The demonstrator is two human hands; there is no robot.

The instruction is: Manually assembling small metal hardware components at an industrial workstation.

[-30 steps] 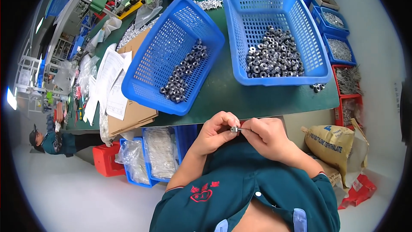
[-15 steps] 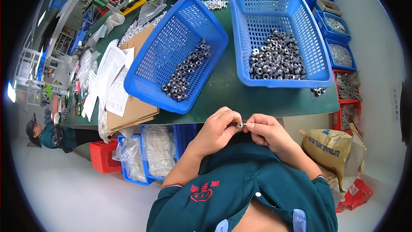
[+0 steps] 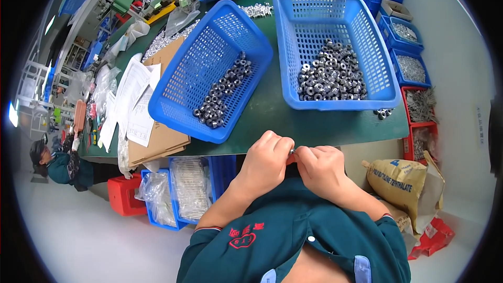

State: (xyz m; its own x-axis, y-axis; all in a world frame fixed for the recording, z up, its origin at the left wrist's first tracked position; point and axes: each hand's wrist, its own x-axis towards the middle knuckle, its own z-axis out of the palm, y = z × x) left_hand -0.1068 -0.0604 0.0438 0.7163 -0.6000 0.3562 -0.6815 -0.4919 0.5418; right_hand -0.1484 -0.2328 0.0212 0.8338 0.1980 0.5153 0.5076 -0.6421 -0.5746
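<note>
My left hand [image 3: 265, 161] and my right hand [image 3: 320, 172] meet in front of the table's near edge, fingers curled. Between their fingertips is a small metal part [image 3: 292, 151], mostly hidden by the fingers; only a sliver shows. Beyond the left hand, a blue perforated basket [image 3: 181, 118] stands at a slant with a strip of small ring-shaped metal pieces [image 3: 215, 106] along its bottom. Another blue basket [image 3: 340, 105], at the right, holds a larger heap of similar ring-shaped pieces [image 3: 335, 76].
A few loose pieces [image 3: 383, 113] lie beside the right basket on the green table [image 3: 262, 118]. Papers [image 3: 133, 89] and cardboard [image 3: 162, 139] lie left. Blue bins [image 3: 414, 68] and red bins [image 3: 407, 144] line the right side, above a yellow sack [image 3: 395, 175]. A person [image 3: 65, 167] stands far left.
My hands have drawn closer together, and the right hand's fingers have curled in, covering the metal part that showed before. The person at the far left has raised an arm.
</note>
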